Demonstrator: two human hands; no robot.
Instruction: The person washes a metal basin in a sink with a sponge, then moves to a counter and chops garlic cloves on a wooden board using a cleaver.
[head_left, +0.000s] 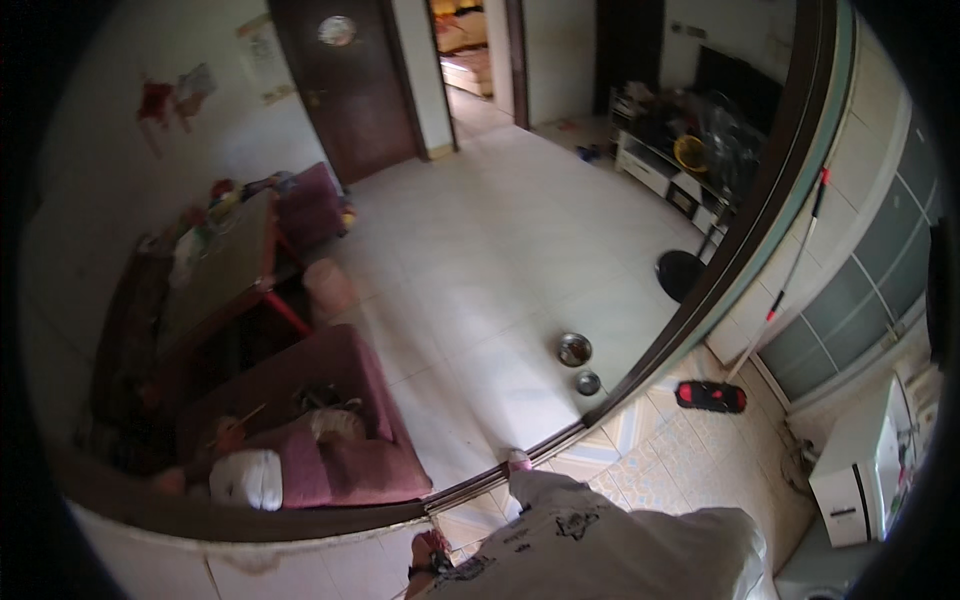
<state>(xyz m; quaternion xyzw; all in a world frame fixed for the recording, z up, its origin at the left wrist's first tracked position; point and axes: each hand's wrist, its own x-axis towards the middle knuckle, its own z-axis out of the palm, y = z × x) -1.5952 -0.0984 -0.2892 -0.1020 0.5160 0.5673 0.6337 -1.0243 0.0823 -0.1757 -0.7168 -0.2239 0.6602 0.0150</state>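
Beside the lower edge of my pale grey printed shirt (570, 532), my left hand (424, 549) is partly visible, with a dark band at the wrist. Something reddish shows at the hand, too blurred to name, and whether the fingers hold it cannot be told. My right hand is out of view. Ahead of the shirt, the tip of a pinkish-white shoe (518, 460) rests at the sliding-door track (480, 480). Beyond the track, two metal bowls (574, 350) sit on the white tiled floor (480, 300), the larger one with brown contents.
A purple sofa (352, 465) and a red-legged table (217, 277) stand on the left. A black and red floor brush (711, 397) leans along the right wall. Near it are a white cabinet (847, 487) and glazed panels (847, 292). A TV stand (643, 166) carries clutter.
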